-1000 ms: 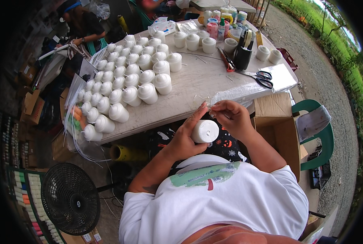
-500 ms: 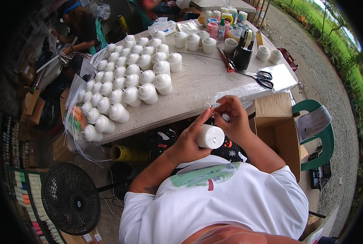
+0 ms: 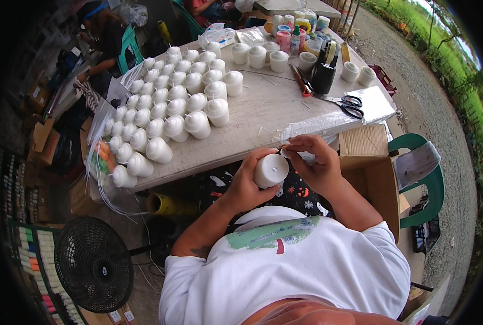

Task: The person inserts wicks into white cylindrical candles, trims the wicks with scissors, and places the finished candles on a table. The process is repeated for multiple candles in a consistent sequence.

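Note:
A white pillar candle (image 3: 270, 171) is in the grip of my left hand (image 3: 246, 179), whose fingers wrap round its side. One round end of the candle, with a small mark at its middle, faces up toward me. Close at the candle's right, my right hand (image 3: 318, 164) has its thumb and fingertips drawn together near the upper edge. What they pinch, if anything, is too small to make out. Both hands are just off the table's near edge, above my lap. Beyond them, clear plastic film (image 3: 306, 130) lies along the table (image 3: 252, 127).
Rows of white candles (image 3: 176, 128) with wicks cover the table's left part. Scissors (image 3: 347, 103), a red-handled cutter (image 3: 302, 81) and a black tape dispenser (image 3: 325, 70) lie farther right. A cardboard box (image 3: 368, 181), a green chair (image 3: 433, 184) and a black fan (image 3: 94, 264) stand nearby.
The candle has turned in my left hand and moved up a little, its round end now facing up more. My right hand has lowered slightly. At the upper left, another person's arms have shifted.

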`<state>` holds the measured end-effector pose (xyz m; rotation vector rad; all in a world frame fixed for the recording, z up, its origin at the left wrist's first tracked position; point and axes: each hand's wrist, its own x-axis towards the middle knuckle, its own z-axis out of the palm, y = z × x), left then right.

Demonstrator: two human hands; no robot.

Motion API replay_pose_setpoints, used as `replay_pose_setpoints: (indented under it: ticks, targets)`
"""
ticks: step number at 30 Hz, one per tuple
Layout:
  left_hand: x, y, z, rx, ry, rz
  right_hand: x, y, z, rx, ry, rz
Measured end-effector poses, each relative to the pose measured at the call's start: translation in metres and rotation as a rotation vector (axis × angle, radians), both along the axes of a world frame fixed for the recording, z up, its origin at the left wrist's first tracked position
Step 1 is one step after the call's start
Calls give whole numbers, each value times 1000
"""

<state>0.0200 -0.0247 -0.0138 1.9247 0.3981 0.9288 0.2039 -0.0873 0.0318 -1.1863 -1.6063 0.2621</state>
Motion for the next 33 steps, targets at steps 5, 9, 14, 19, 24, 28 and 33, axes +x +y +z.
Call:
replay_pose_setpoints:
  ticks: [5, 9, 14, 19, 24, 28, 33]
  targets:
    - [3, -2, 0, 47, 18, 44, -1, -5, 3, -140, 138, 143]
    - [-1, -1, 2, -48, 45, -32, -6, -5, 5, -145, 175, 132]
    - [-6, 0, 0, -174, 111, -63, -2, -2, 13, -55, -39, 171]
    - [-6, 1, 1, -354, 50, -131, -1, -1, 15, 6, -107, 161]
    - [-5, 0, -3, -401, -5, -150, -2, -1, 18, -11, -125, 173]
    - [-5, -1, -5, -365, -11, -119, -2, -3, 21, -25, -199, 159]
    - [-2, -2, -3, -241, -13, -23, -1, -11, 30, 4, -454, 170]
